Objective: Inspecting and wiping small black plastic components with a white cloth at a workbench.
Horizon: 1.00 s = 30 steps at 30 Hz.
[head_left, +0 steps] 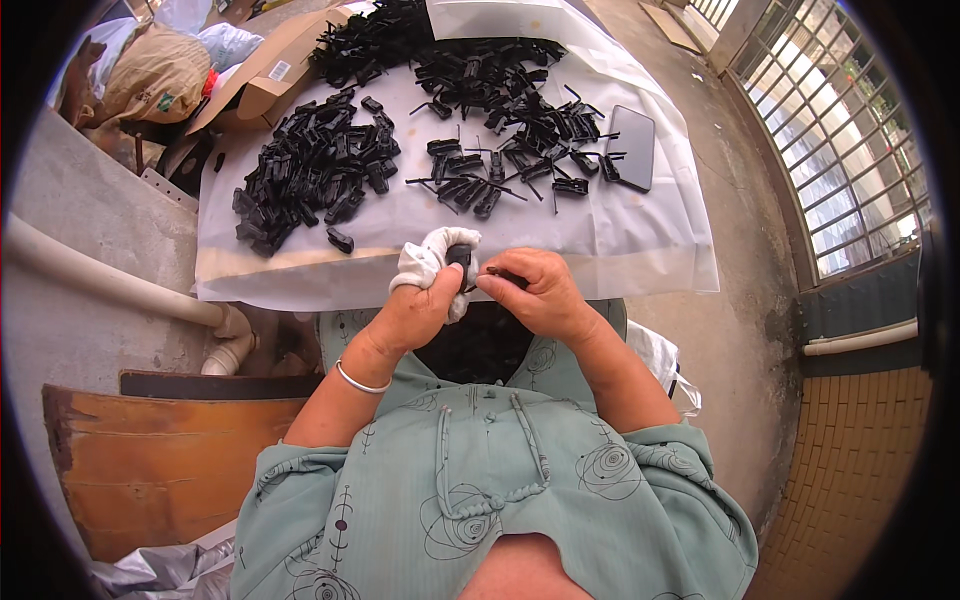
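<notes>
At the table's near edge, my left hand point(428, 308) is closed around a bunched white cloth point(418, 264) and a small black plastic part point(460, 256), the thumb pressing on the part. Just to its right, my right hand point(548, 298) has thumb and fingers pinched together, close beside the part. A thin dark piece point(508, 277) shows between those fingers; its kind is too small to make out. Beyond my hands, a heap of similar black parts point(320, 165) lies on the left, and more black parts with thin strips sticking out point(510, 90) spread from the middle to the right.
A white sheet point(620, 245) covers the table. A dark-screened phone point(636, 150) lies near its right side, and a single black part point(340, 240) near the front. An open cardboard box point(275, 75) and bags point(160, 75) stand at the far left. A pipe point(120, 265) runs along the left wall.
</notes>
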Tool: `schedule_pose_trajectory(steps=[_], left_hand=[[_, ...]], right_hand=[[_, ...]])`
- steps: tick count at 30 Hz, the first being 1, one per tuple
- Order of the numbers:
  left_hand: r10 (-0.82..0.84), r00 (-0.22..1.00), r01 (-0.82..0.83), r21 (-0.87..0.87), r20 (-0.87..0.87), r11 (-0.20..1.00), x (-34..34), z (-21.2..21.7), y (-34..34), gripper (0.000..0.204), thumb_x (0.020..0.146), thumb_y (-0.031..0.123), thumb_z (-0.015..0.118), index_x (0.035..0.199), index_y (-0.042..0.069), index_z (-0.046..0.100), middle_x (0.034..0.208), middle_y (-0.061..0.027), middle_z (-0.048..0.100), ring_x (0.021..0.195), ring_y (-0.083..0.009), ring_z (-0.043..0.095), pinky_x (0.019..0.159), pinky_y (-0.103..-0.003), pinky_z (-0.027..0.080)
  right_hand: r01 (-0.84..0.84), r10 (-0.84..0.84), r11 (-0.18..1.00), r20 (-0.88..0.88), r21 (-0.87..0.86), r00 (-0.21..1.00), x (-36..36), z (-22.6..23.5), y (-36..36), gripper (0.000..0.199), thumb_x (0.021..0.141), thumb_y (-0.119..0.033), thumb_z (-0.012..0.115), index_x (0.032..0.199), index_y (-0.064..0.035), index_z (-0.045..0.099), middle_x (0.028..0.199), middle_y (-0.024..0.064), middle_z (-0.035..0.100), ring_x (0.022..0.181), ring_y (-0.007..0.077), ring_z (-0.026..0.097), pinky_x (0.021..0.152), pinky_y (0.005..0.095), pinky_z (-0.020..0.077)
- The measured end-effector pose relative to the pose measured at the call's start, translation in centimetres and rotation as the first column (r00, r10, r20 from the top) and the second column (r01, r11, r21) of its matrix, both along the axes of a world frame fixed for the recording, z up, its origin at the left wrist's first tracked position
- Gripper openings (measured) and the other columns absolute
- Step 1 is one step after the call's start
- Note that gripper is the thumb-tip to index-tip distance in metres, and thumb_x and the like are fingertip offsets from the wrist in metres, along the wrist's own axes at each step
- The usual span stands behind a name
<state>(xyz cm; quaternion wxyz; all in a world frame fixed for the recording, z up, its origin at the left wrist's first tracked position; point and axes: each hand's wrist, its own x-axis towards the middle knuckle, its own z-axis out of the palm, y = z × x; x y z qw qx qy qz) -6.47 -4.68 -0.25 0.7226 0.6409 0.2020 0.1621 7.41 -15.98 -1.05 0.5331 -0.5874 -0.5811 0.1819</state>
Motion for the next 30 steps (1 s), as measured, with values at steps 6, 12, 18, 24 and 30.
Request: schedule_pose_trajectory(steps=[6, 12, 18, 24, 30], left_hand=[[-0.269, 0.955, 0.294, -0.293, 0.124, 0.910, -0.6, 1.2, 0.0, 0.033, 0.086, 0.010, 0.042, 0.118, 0.001, 0.040, 0.084, -0.0036, 0.050, 0.050, -0.0044, 0.037, 0.043, -0.019, 0.030], [-0.244, 0.961, 0.267, -0.215, 0.128, 0.939, -0.6, 0.5, -0.2, 0.029, 0.087, 0.009, 0.044, 0.115, 0.003, 0.041, 0.081, -0.0018, 0.048, 0.052, -0.0043, 0.039, 0.044, -0.020, 0.033], [-0.116, 0.992, 0.120, -0.106, 0.038, 0.987, -0.1, 0.9, -0.4, 0.024, 0.086, 0.003, 0.043, 0.110, 0.004, 0.044, 0.083, -0.0022, 0.048, 0.057, -0.0053, 0.040, 0.049, -0.019, 0.035], [-0.059, 0.998, 0.045, 0.418, 0.022, 0.907, 0.2, -0.3, -0.3, 0.021, 0.085, 0.002, 0.043, 0.106, 0.004, 0.046, 0.073, 0.0031, 0.044, 0.054, -0.0014, 0.034, 0.046, -0.018, 0.029], [-0.114, 0.993, 0.112, -0.094, -0.019, 0.989, -0.3, 1.6, -0.7, 0.021, 0.083, 0.001, 0.042, 0.103, 0.003, 0.046, 0.076, 0.0011, 0.045, 0.062, -0.0051, 0.038, 0.053, -0.020, 0.034]], right_hand=[[0.046, -0.060, 0.997, -0.246, -0.063, 0.968, -1.1, 0.1, -0.1, 0.021, 0.078, -0.006, 0.068, 0.092, -0.0037, 0.053, 0.064, -0.0044, 0.045, 0.057, 0.0016, 0.040, 0.050, 0.0197, 0.0358], [0.087, -0.083, 0.996, -0.206, 0.011, 0.975, -1.3, -0.1, 0.2, 0.012, 0.085, -0.009, 0.061, 0.089, -0.0036, 0.051, 0.068, -0.0006, 0.049, 0.059, 0.0063, 0.043, 0.053, 0.0234, 0.0383], [0.001, -0.006, 0.984, -0.026, -0.180, 1.000, -0.6, 1.3, 0.0, 0.022, 0.092, -0.017, 0.050, 0.078, -0.0001, 0.052, 0.063, 0.0091, 0.047, 0.056, 0.0153, 0.040, 0.053, 0.0298, 0.0384], [0.018, -0.041, 0.976, -0.103, -0.215, 0.994, -1.2, 0.8, 0.7, 0.021, 0.091, -0.014, 0.050, 0.076, 0.0005, 0.051, 0.059, 0.0081, 0.045, 0.056, 0.0142, 0.037, 0.052, 0.0298, 0.0375], [-0.034, 0.004, 0.995, -0.292, -0.098, 0.956, -1.6, -0.3, 0.7, 0.022, 0.091, -0.014, 0.051, 0.075, 0.0007, 0.050, 0.057, 0.0105, 0.042, 0.053, 0.0155, 0.037, 0.051, 0.0299, 0.0367]])
